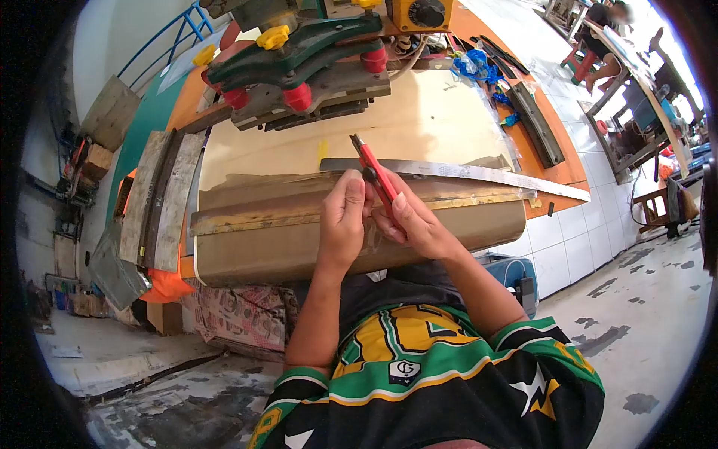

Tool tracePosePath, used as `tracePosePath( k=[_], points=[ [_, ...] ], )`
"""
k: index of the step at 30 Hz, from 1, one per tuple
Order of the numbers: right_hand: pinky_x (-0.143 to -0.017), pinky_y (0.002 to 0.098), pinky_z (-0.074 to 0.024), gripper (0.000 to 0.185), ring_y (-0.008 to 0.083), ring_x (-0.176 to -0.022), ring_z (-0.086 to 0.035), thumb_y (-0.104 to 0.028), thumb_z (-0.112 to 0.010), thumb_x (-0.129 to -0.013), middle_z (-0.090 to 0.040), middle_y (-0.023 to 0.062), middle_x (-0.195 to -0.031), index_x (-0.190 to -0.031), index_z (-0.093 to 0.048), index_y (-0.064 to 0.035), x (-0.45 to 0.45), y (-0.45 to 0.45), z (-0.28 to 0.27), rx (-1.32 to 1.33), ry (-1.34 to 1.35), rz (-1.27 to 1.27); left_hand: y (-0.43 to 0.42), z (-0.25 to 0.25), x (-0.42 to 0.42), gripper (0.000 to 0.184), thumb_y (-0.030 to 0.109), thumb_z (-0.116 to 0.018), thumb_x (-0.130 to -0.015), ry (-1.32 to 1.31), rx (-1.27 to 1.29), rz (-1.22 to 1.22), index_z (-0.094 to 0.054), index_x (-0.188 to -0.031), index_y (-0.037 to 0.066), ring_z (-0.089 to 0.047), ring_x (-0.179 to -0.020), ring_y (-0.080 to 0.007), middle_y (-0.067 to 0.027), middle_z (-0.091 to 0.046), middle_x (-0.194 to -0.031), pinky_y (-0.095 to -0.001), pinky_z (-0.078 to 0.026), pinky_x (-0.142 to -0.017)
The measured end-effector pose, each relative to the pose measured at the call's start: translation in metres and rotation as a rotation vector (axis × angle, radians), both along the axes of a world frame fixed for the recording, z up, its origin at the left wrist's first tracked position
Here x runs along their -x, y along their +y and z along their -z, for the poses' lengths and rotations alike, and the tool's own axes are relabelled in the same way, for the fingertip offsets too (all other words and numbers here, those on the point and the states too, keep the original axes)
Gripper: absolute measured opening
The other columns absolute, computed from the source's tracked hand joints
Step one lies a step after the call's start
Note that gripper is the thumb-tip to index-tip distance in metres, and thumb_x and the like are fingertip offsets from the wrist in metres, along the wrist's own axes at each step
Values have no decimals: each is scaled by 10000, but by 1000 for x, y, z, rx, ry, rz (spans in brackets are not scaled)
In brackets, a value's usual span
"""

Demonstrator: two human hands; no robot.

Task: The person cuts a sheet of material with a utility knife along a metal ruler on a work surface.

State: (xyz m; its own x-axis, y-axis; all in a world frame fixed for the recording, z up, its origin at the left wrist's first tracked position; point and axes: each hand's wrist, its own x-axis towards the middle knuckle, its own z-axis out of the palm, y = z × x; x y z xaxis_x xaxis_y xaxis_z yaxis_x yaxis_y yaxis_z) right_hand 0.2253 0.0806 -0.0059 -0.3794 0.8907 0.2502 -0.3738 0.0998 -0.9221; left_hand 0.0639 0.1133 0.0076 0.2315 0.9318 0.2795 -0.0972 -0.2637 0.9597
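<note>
Red cutter (384, 182) clamped in R fingers (406, 213); L fingers (353, 197) adj., can't tell grip.

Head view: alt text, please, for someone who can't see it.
The right hand grips a red cutter, tip pointing forward, the left hand close beside it. A metal ruler lies on the worktop, with green machinery beyond.

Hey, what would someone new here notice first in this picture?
Probably the red-handled tool in the right grip, near the picture's middle. Higher up sits the green machine frame with yellow knobs and red feet. A long metal strip slants down rightward.
</note>
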Motion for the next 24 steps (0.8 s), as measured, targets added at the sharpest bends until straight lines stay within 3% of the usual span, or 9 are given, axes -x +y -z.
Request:
tracePosePath(
  k=[12, 15, 19, 21, 24],
  points=[
    [-656, 222, -401, 732, 63, -746, -436, -483, -432, -1133, -507, 11, -1041, -1676, -175, -64, 0, 1, 2, -39, -75, -4, -5, 13, 4, 315, 297, -460, -1159, -28, 98, -18, -536, -952, 72, -406, -731, -38, 55, -486, -826, -220, -361, -626],
    [-811, 268, -468, 755, 115, -909, -529, -496, -446, -1125, -543, 60, -1179, -1675, -179, -53, 1, 2, 3, -59, -162, 39, -5, 24, 6, 315, 301, -455, -1159, -122, 101, 9, -524, -946, 81, -398, -726, -38, 57, -469, -821, -219, -348, -619],
    [-1058, 353, -433, 776, 222, -1202, -539, -508, -450, -1118, -522, 133, -1381, -1672, -183, -33, 2, 4, 6, -154, -255, 88, -5, 25, 6, 313, 303, -453, -1160, -128, 87, 5, -512, -941, 86, -388, -722, -38, 59, -451, -815, -217, -336, -616],
    [-1114, 373, -405, 781, 247, -1273, -521, -510, -450, -1117, -513, 149, -1418, -1670, -183, -27, 3, 4, 6, -139, -252, 81, -7, 22, 5, 315, 306, -459, -1158, -105, 72, -1, -505, -934, 90, -385, -722, -37, 58, -449, -817, -220, -337, -616],
    [-1097, 370, -419, 794, 248, -1251, -537, -517, -461, -1110, -517, 156, -1406, -1669, -183, -26, 3, 4, 7, -157, -277, 120, -6, 24, 5, 302, 300, -466, -1156, -118, 90, -2, -502, -937, 96, -386, -727, -33, 59, -450, -819, -219, -335, -617]
  ],
)
